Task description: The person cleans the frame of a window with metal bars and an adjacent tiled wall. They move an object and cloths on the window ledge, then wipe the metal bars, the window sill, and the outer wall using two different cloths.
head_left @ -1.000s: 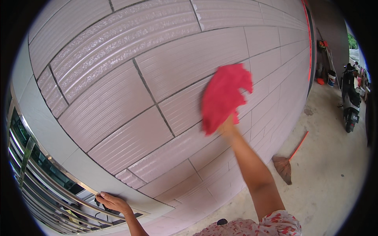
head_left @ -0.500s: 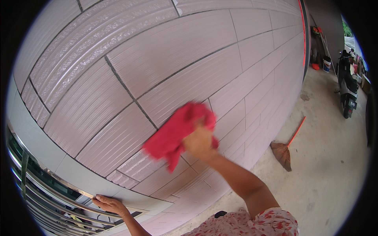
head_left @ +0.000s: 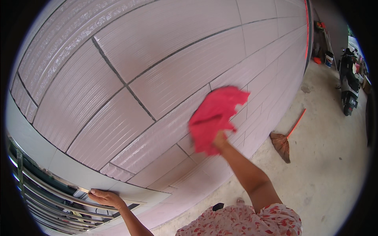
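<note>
A pinkish-red cloth [head_left: 215, 116] spreads against the pale pink tiled wall [head_left: 185, 67]. My right hand [head_left: 221, 140] grips its lower edge, and most of the fingers are hidden by the fabric. Lower left, my left hand [head_left: 105, 198] is closed on the top metal bar [head_left: 59, 188] of a window grille, beside the white tile border [head_left: 78, 161]. The grille's other bars run below that hand.
On the concrete floor to the right lies a broom [head_left: 281, 145] with an orange handle. A dark motor scooter [head_left: 349, 84] stands farther off, with a white bucket [head_left: 329, 59] near the wall's far end.
My right hand has swept the cloth to the right along the wall, and the cloth has fanned out. My left hand stays on the bar while the view has shifted slightly.
</note>
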Demonstrator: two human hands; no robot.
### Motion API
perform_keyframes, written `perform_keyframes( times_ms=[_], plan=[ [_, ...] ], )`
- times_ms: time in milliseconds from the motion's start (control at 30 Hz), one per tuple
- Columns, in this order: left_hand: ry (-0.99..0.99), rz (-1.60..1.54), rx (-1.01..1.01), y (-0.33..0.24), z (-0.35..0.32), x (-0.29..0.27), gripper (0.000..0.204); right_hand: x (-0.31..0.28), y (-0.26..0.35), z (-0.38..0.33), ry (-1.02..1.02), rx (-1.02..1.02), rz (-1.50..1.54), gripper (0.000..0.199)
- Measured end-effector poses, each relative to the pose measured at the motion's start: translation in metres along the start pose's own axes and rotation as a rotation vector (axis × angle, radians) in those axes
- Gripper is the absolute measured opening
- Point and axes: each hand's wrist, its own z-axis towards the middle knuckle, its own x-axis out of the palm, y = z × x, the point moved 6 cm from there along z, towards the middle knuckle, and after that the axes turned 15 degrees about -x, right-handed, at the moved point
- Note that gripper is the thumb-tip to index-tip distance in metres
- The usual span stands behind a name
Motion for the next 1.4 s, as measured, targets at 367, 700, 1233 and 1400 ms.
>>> perform_keyframes(
  times_ms=[367,700,1233,1400],
  plan=[
    [0.013,0.023,0.004,0.001,0.0,0.0,0.042,0.047,0.107,-0.083,0.462,-0.517,0.145,0.036],
    [0.004,0.007,0.047,-0.005,-0.001,-0.002,0.045,-0.031,-0.105,-0.026,-0.038,0.17,-0.103,0.04],
    [-0.026,0.072,0.091,-0.006,-0.002,0.004,0.046,0.086,0.12,-0.172,1.453,0.135,0.753,0.048],
    [-0.008,0.037,0.082,-0.004,0.0,0.005,0.045,0.087,0.135,-0.187,1.075,-0.353,0.202,0.053]
  ],
)
